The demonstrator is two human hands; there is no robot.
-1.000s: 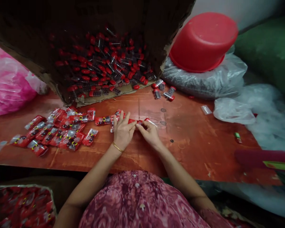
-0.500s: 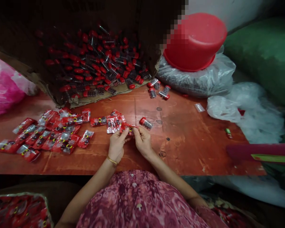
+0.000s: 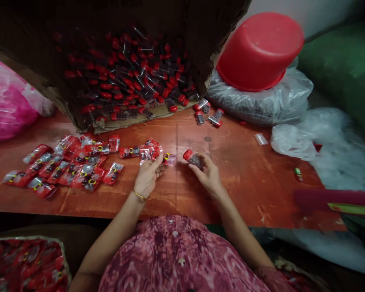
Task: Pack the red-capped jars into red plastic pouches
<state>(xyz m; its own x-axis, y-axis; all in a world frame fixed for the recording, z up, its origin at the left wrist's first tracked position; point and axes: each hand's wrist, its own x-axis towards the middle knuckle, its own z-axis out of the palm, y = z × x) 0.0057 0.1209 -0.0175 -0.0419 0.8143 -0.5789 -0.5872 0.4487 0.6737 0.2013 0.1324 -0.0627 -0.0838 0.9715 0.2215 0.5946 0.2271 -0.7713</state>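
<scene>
Behind both hands, vial-filled carton (image 3: pixel 134 81)

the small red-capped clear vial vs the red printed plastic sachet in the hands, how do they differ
The small red-capped clear vial, in the right hand, is a rigid tube showing dark contents; the red printed plastic sachet, pinched by the left hand, is flat and crinkly. The vial is plain, while the sachet carries a logo. Both are small, partly red and held above the table.

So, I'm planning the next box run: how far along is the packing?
Done: a spread of filled red packets lies on the table. In hand: left hand holds a packet, right hand a red-capped vial. Left: the cardboard box holds many vials.
</scene>
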